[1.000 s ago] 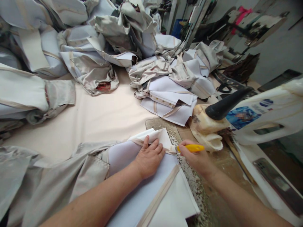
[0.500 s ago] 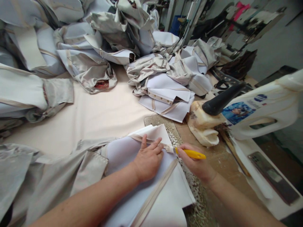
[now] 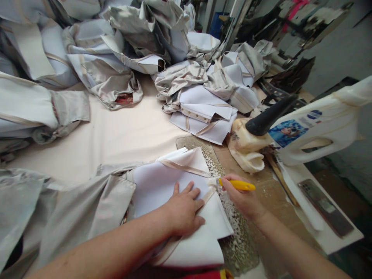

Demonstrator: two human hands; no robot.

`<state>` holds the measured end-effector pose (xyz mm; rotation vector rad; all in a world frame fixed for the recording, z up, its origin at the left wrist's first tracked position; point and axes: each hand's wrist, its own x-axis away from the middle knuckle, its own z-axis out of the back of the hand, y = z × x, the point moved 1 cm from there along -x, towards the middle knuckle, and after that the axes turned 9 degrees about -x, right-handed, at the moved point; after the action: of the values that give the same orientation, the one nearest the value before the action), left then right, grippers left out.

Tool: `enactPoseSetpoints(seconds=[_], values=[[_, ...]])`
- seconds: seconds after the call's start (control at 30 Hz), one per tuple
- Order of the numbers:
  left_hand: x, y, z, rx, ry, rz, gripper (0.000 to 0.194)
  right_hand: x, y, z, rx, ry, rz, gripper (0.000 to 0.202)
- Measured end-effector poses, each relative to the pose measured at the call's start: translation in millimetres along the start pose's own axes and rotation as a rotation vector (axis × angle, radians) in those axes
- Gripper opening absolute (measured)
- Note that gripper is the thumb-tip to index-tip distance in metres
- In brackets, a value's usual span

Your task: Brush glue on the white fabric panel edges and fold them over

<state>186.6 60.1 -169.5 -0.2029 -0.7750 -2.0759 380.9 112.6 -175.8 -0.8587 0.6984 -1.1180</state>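
My left hand [image 3: 187, 207] lies flat with spread fingers on a white and pale-lilac boot-shaft piece [image 3: 162, 178] crossed by beige tape strips. Between the fingers of my right hand [image 3: 241, 195] is a paintbrush with a yellow handle [image 3: 240, 185]. Its pale bristles [image 3: 213, 182] touch the right edge of the white piece, near the end of a tape strip [image 3: 207, 195]. Grey-beige fabric [image 3: 87, 205] joins the piece on the left. Beneath its right edge lies a board crusted with dried white residue [image 3: 241, 236].
Similar pieces lie heaped at the back [image 3: 142, 31] and left. On the right stand a cut plastic container [image 3: 247, 145] with a black handle, a white jug [image 3: 319, 128] and a phone [image 3: 325, 207]. A red and yellow thing [image 3: 209, 274] shows at the bottom edge.
My left hand has slid down the piece, uncovering the upper tape strip. The brush has shifted slightly right, to the piece's edge. The upper corner now looks more folded over.
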Motion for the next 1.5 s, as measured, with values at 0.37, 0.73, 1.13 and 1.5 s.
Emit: enactPoseSetpoints(seconds=[0.37,0.73,1.13,1.5], values=[[1.5,2.0,-11.5,-0.055,0.073,0.006,0.044,40.9,-11.2,9.4,0.154,-0.178,0.082,0.025],[1.1,1.2,-14.8,-0.110,0.069,-0.006,0.046,46.9,-4.4,4.7,0.014,-0.134,-0.152,0.027],[-2.1,2.2,-16.5,-0.151,0.077,-0.009,0.043,131.9,-2.6,17.7,0.053,-0.038,-0.274,0.032],[-1.8,1.3,-19.3,-0.175,0.099,-0.024,0.043,119.7,-4.3,31.0,0.059,-0.063,-0.191,0.026]])
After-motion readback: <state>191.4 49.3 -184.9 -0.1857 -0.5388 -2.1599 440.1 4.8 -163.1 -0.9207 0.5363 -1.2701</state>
